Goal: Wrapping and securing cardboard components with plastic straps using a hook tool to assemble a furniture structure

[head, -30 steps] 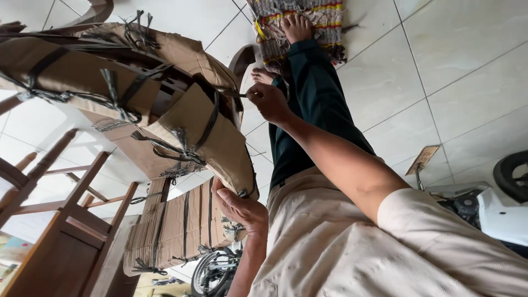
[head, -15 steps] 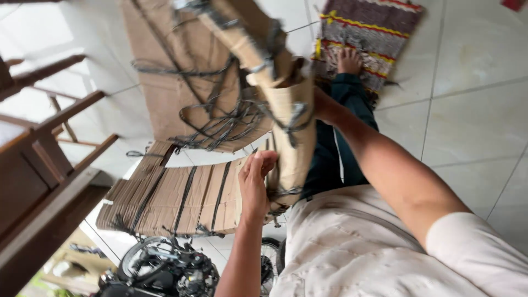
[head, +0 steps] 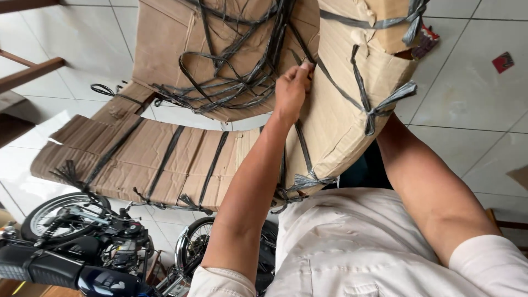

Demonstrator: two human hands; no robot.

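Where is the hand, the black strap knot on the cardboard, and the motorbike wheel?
left hand [head: 291, 91], head view, back of the hand.
black strap knot [head: 373, 113], head view, the tied middle.
motorbike wheel [head: 49, 214], head view, the tyre and spokes.

Curved brown cardboard wrapping [head: 341, 110], bound with knotted black plastic straps [head: 379, 107]; tilted, apparently resting over the lap.

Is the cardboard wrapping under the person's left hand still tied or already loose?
Still tied: black plastic straps are knotted around the cardboard wrapping, where the left hand rests.
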